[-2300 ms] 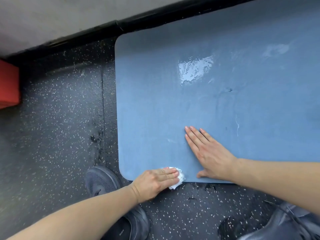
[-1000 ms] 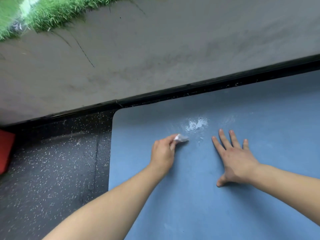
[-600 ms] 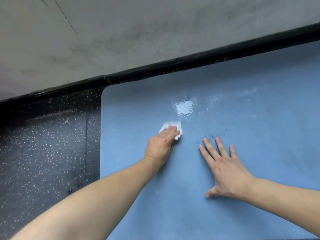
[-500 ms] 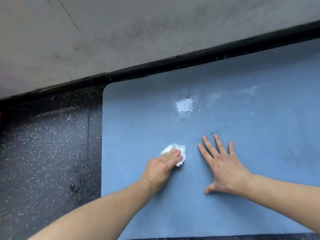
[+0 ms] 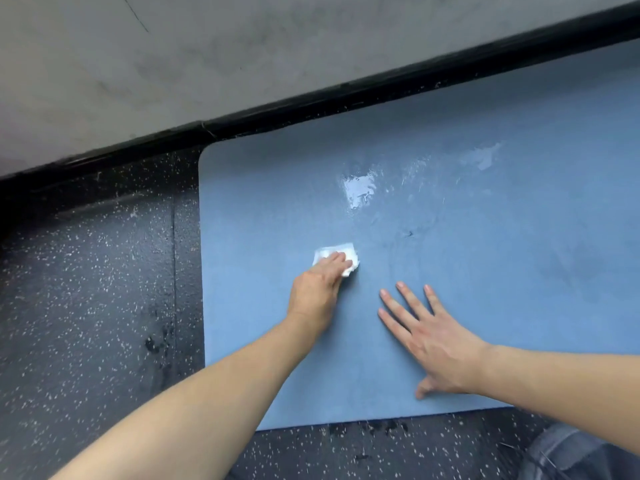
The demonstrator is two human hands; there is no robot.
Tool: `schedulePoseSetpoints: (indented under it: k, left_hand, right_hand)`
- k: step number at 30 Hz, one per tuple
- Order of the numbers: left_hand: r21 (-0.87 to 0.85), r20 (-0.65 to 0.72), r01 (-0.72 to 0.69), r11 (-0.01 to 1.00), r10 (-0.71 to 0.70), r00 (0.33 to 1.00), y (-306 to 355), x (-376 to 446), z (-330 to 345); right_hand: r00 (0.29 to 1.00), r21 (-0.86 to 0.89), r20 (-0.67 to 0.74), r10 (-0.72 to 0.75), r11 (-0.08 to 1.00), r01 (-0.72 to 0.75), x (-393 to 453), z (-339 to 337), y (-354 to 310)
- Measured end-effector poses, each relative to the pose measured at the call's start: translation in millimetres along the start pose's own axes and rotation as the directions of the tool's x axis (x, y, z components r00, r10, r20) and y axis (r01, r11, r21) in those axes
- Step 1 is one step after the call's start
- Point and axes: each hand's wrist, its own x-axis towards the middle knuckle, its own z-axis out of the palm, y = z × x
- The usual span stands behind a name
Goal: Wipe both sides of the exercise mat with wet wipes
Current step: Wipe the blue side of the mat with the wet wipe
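**A:** What has your left hand (image 5: 317, 289) got?

**B:** Its grip is closed over a bunched white wipe (image 5: 337, 257), fingers curled on top and pressing it onto the blue mat (image 5: 519, 265). The wipe sticks out just ahead of the fingertips.

**A:** And your right hand (image 5: 434, 337)?

**B:** Flat and spread, holding nothing, palm down on the mat just to the right of the wiping hand. Leave it there; I judge it pins the mat so your strokes don't drag it across the speckled floor (image 5: 97, 306).

**A:** Where should you wipe next?

**B:** Ahead and slightly right of the wipe there's a shiny wet patch (image 5: 360, 188), with a fainter one further right. The strip to the left of your grip, out to the mat's edge, looks dull, so it probably needs passes. Work in overlapping lines and keep the pressure even.

**A:** Anything to watch?

**B:** Keep the wipe under your fingers, not trailing. Near the far edge, stop short of the black strip (image 5: 311, 102) by the wall. The underside is likely still to be done.
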Motion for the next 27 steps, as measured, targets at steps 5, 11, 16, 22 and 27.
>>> schedulePoseSetpoints:
  k: [5,11,16,22,27]
  left_hand:
    - [-0.065,0.17,-0.399,0.915,0.404,0.899,-8.3,-115.9,15.6]
    - [-0.155,0.166,-0.077,0.985,0.103,0.981,9.9,-105.1,-8.8]
    - [-0.159,0.144,-0.137,0.978,0.16,0.977,12.2,-116.4,2.4]
    - [-0.272,0.29,-0.505,0.819,0.57,0.768,-15.6,-187.8,20.4]
    - [-0.282,0.355,-0.518,0.807,0.59,0.726,-18.8,-199.7,17.3]
  right_hand:
    - [0.999,0.011,-0.026,0.018,1.0,-0.018,1.8,5.4,-1.9]
    - [0.989,0.057,-0.136,-0.059,0.996,0.068,-7.9,13.4,-12.7]
    - [0.982,0.072,-0.178,-0.056,0.995,0.069,-1.8,26.2,-36.8]
    - [0.976,0.005,-0.205,-0.077,0.997,0.079,4.0,30.5,-36.6]
    - [0.987,-0.059,-0.144,-0.069,0.996,0.061,4.2,27.8,-40.4]
